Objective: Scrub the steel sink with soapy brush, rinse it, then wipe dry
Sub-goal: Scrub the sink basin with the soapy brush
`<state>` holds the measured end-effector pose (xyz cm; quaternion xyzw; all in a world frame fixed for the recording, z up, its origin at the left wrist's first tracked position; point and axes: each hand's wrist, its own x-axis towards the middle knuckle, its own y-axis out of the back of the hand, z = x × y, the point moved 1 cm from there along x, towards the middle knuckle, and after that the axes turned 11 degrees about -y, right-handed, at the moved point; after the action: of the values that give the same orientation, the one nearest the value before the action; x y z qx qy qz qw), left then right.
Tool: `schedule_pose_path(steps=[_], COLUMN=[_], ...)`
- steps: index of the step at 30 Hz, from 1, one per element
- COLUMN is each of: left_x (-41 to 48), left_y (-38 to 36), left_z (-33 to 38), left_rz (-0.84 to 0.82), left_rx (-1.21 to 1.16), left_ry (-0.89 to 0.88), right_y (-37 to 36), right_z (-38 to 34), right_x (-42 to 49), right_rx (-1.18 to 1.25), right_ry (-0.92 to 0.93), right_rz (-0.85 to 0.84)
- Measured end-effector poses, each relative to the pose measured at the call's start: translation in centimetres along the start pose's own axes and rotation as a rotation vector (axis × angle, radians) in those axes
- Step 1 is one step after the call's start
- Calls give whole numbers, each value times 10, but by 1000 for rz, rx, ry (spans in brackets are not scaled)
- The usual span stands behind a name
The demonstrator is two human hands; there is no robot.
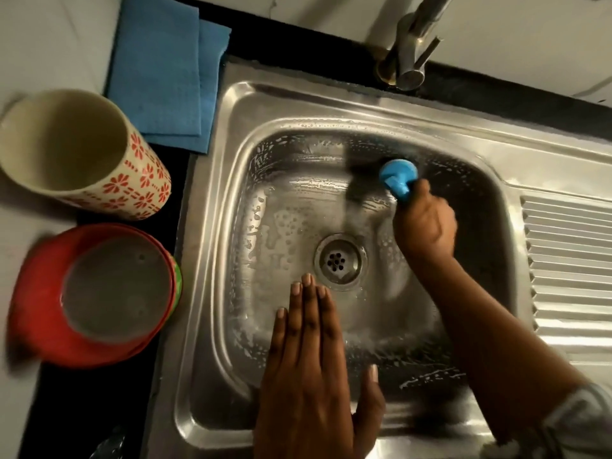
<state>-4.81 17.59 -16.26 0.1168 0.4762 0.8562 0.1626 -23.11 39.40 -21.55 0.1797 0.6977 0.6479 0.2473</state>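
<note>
Brush one, cups apparently two

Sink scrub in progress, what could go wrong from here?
Suds may fly off the blurred brush in the right hand onto the blue cloth beside the sink, wetting it before the dry wipe. The left hand, flat over the soapy basin, could slip if leaned on.

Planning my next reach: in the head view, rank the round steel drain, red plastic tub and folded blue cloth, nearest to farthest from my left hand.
1. Round steel drain, just beyond the fingers of the left hand.
2. Red plastic tub, left of the steel sink.
3. Folded blue cloth, at the sink's back left corner.
</note>
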Motion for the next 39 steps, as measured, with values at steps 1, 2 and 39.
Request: schedule_pose_path(steps=[1, 2, 39], left_x=[0, 0, -3], left_y=[0, -1, -12], left_z=[0, 0, -3], left_rz=[-3, -6, -86], left_rx=[1, 4, 26], left_ry=[-1, -1, 50], right_y=[-7, -14, -67], right_z=[-20, -44, -126], right_x=[-1, -4, -26], right_rx=[32, 53, 43], right_ry=[63, 142, 555], right_rz=[-20, -57, -275])
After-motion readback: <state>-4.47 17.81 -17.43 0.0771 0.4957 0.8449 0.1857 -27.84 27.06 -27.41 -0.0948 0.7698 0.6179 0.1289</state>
